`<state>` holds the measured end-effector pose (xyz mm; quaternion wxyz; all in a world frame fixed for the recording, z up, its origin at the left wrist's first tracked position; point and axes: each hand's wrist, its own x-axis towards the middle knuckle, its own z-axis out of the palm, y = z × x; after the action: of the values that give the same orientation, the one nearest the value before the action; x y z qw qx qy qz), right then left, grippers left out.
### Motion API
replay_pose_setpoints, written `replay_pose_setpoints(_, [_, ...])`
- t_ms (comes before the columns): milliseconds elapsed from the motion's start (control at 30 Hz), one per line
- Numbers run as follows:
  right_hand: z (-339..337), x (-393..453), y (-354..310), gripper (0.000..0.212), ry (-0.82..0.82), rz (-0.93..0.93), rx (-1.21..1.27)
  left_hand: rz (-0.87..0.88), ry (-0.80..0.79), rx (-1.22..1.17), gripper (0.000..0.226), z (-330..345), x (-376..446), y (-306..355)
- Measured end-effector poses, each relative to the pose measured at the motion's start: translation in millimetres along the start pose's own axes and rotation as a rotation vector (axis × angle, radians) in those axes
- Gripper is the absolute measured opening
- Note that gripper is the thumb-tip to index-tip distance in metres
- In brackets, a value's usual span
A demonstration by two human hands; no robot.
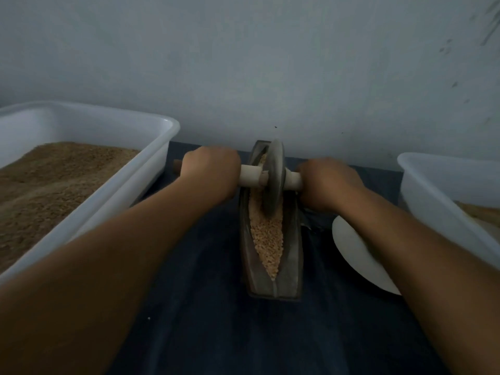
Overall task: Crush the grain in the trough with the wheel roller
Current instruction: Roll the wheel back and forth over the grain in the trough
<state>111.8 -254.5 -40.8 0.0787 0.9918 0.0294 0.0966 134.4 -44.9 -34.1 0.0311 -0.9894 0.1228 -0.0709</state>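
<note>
Item 1, trough: a dark, boat-shaped metal vessel lying lengthwise away from you on a dark blue cloth, its far tip near the pale wall at 12 o'clock.

Item 2, grain: tan kernels filling the trough's groove, the bed narrowing to a point at the 6 o'clock end.

Item 3, wheel roller: a grey disc standing upright on edge in the far half of the trough, its lower rim sunk in the grain. A pale wooden axle passes through its hub and runs from 9 to 3 o'clock.

Item 4, your left hand: fingers curled round the axle at 9 o'clock of the disc, knuckles up; a brown stub of axle shows past the fist.

Item 5, your right hand: wrapped round the axle at 3 o'clock of the disc.

Item 6, white tub: at 9 o'clock of the trough, holding a heap of brown meal.

Item 7, second white tub: at 3 o'clock, contents barely visible.

Item 8, white plate: beside the trough at 4 o'clock, partly under your right forearm.
</note>
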Motion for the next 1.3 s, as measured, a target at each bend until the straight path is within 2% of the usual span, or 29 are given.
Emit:
replay_pose_setpoints(200, [-8.9,-42.9,-8.4,0.023,0.088,-0.039,0.005,0.047,0.148,-0.023,0.025,5.2,-36.9,-2.3])
replay_pose_setpoints(300, [-8.8,-66.3,-12.8,0.019,0.191,-0.06,-0.014,0.038,0.224,-0.001,0.033,7.9,-57.9,-1.1])
replay_pose_setpoints(433, [-9.7,-88.2,-14.8,0.019,0.242,-0.104,0.016,0.044,0.314,0.036,0.044,8.8,-82.2,1.1])
replay_pose_setpoints(567, [-5.4,-103.2,-13.7,0.022,0.326,-0.123,0.072,0.075,0.393,0.056,0.045,9.9,-90.0,2.1])
replay_pose_setpoints(633, [-3.6,-100.4,-14.0,0.018,0.314,-0.121,0.124,0.072,0.425,0.075,0.042,11.4,-89.4,4.0])
replay_pose_setpoints(700, [-1.2,-90.6,-12.4,0.014,0.23,-0.085,0.16,0.067,0.455,0.107,0.038,10.8,-84.6,7.6])
replay_pose_setpoints(767, [3.3,-79.0,-9.7,0.015,0.186,-0.054,0.16,0.059,0.436,0.119,0.033,9.4,-76.1,9.3])
replay_pose_setpoints(867, [7.0,-58.7,-9.0,0.023,0.223,-0.058,0.065,0.029,0.316,0.088,0.027,8.6,-56.8,5.4])
replay_pose_setpoints(933, [7.1,-42.4,-7.5,0.026,0.19,-0.042,0.044,0.006,0.245,0.077,0.023,7.0,-43.8,4.5])
replay_pose_setpoints(1133, [4.1,9.0,-0.3,0.024,-0.018,-0.014,0.005,-0.04,0.157,0.081,0.019,0.8,-8.3,7.9])
replay_pose_setpoints(1233, [-0.2,29.5,-0.6,0.028,-0.18,0.0,-0.043,-0.053,0.083,0.051,0.026,-1.9,5.8,5.5])
replay_pose_setpoints(1300, [-3.1,36.7,0.7,0.03,-0.23,0.008,-0.041,-0.057,0.051,0.052,0.032,-4.6,9.2,6.5])
